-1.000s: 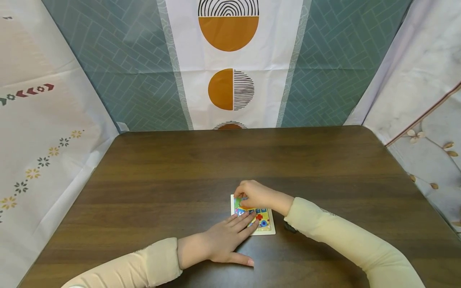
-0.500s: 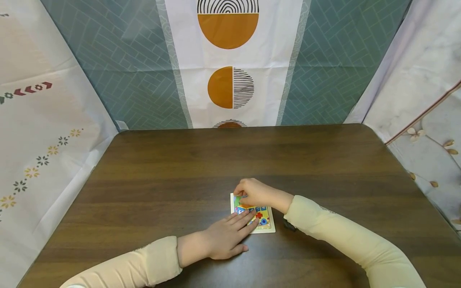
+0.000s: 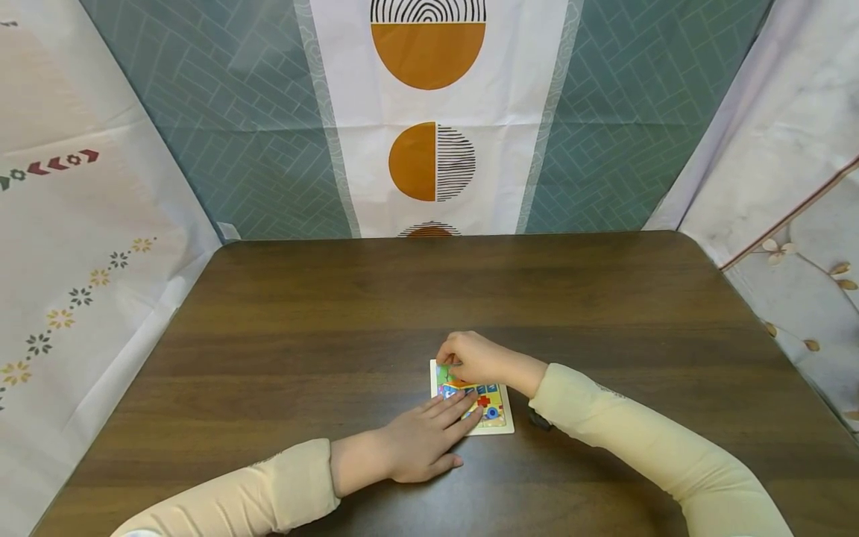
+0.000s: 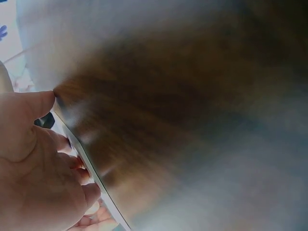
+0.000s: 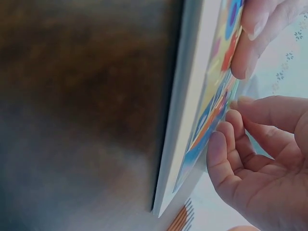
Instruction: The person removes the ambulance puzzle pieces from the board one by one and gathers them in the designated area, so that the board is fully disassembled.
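A small puzzle board (image 3: pixel 509 424) with a pale border and a brightly coloured picture lies on the brown table. My left hand (image 3: pixel 423 445) rests across its lower left part, fingers straight and spread, the thumb on the table side. At the upper left of the picture is my right hand (image 3: pixel 482 361), its fingers bent down toward the surface. In the right wrist view the curled fingertips (image 5: pixel 217 144) and the thumb meet the face of the puzzle (image 5: pixel 211 101); I cannot tell whether a piece is between them. The left wrist view shows the board's thin edge (image 4: pixel 107 196) beside the left fingers.
The wooden table (image 3: pixel 322 321) extends around the board on all sides. A patterned cloth (image 3: pixel 429 112) hangs behind its far edge, with light curtains (image 3: pixel 87 298) at the left and right. A dark band (image 3: pixel 540 421) shows under the right cuff.
My left thumb has drawn in toward the fingers since a second ago. The right hand stays at the same spot on the puzzle board. The head view has shifted slightly.
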`<move>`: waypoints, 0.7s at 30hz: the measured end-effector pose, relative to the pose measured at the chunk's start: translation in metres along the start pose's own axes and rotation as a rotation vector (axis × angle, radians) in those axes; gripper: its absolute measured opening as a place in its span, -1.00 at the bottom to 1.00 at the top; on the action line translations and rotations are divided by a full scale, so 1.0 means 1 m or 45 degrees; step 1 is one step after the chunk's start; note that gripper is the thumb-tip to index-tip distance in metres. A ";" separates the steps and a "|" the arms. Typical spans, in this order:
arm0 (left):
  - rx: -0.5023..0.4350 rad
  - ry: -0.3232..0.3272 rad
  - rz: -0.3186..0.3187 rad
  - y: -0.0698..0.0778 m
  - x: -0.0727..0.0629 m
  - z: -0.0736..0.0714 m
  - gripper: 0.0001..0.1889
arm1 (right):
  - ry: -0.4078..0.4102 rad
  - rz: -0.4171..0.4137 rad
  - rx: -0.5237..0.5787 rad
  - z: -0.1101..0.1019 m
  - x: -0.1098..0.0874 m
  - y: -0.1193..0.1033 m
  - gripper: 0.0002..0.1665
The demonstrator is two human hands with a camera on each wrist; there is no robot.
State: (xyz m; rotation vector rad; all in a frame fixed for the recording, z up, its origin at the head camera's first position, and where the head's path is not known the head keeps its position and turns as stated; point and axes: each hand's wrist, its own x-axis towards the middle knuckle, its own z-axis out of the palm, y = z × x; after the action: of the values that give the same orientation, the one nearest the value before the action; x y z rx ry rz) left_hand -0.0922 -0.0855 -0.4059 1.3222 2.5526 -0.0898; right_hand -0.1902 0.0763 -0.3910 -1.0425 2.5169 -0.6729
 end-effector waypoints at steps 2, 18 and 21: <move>-0.003 -0.005 0.000 0.000 0.000 0.000 -0.33 | 0.000 0.001 0.000 0.000 0.000 0.000 -0.79; -0.005 -0.020 0.001 -0.001 0.003 -0.001 -0.32 | -0.025 0.023 0.054 -0.002 0.002 0.005 -0.84; -0.017 -0.030 -0.002 -0.001 0.001 -0.001 -0.32 | -0.035 0.041 0.070 -0.002 0.003 0.004 -0.85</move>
State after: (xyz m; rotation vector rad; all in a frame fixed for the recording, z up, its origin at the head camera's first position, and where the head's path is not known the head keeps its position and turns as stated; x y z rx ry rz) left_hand -0.0941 -0.0849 -0.4052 1.3063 2.5309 -0.0880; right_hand -0.1952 0.0768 -0.3920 -0.9837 2.4717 -0.7096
